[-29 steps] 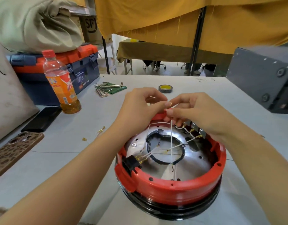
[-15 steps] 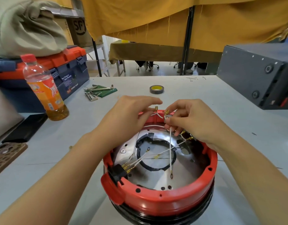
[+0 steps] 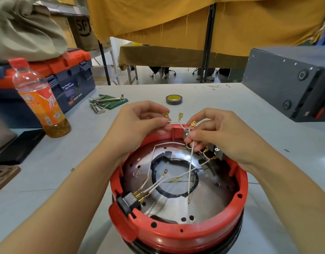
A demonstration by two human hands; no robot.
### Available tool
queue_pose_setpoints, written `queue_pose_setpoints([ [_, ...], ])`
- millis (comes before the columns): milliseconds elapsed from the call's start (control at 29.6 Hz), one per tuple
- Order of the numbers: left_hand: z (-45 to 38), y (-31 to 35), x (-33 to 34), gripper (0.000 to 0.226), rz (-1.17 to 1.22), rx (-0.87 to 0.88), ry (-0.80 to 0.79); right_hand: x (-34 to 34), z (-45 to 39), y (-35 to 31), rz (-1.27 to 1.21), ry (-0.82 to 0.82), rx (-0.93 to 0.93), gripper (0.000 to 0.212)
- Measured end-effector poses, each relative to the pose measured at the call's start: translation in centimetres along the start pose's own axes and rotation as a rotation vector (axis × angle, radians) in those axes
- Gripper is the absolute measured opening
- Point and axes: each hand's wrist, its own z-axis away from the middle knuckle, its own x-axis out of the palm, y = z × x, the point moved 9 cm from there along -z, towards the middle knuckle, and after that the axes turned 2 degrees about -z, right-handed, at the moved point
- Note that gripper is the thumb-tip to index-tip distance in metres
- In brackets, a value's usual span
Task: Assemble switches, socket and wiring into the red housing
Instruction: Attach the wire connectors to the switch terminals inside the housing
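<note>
At the lower centre of the frame sits the red housing (image 3: 178, 233), open side up on the grey table (image 3: 222, 105), with the black socket (image 3: 129, 202) seated in its left wall and white wires (image 3: 190, 173) fanning from it across the metal plate.

Our left hand (image 3: 138, 125), centre left, pinches a thin white lead just below a brass spade terminal (image 3: 166, 115). Our right hand (image 3: 224, 132), centre right, is curled over the far rim, fingertips pinching wires at a grey switch (image 3: 187, 133); another terminal (image 3: 193, 123) sticks up beside it.

What we fear most is a mix-up: the leads cross one another, so a terminal could go onto the wrong tab. Pulling on the thin lead might also tug it out of its crimp, or drag the switch out of its slot.

Across the upper frame, left to right, lie a toolbox (image 3: 73, 83), an orange drink bottle (image 3: 41, 99), hex keys (image 3: 104, 102), a tape roll (image 3: 173, 99) and a dark grey box (image 3: 290, 81). None of it blocks us; only our own right fingers hide the switch tabs.
</note>
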Motion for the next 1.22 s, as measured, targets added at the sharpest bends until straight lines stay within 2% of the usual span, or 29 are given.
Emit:
queue_pose_setpoints([
  [371, 0.0, -0.6, 0.7, 0.014, -0.03, -0.104, -0.044, 0.6, 0.2, -0.2, 0.086, -0.112, 0.0, 0.019],
  [473, -0.1, -1.0, 0.9, 0.015, 0.0, -0.177, -0.05, -1.0, 0.0, -0.5, 0.128, -0.048, -0.028, 0.012],
  [642, -0.1, -2.2, 1.9, 0.014, 0.027, -0.301, -0.087, -4.1, -0.9, 0.4, 0.281, 0.195, -0.055, 0.011],
  [878, -0.3, -3.5, 3.4, 0.014, -0.07, -0.392, -0.176, -1.8, -1.9, 3.5, 0.369, 0.002, 0.072, 0.036],
  [1216, -0.7, -4.7, 3.7, 0.011, -0.156, -0.466, -0.181, -2.3, -2.0, 3.4, 0.448, 0.103, 0.041, 0.028],
])
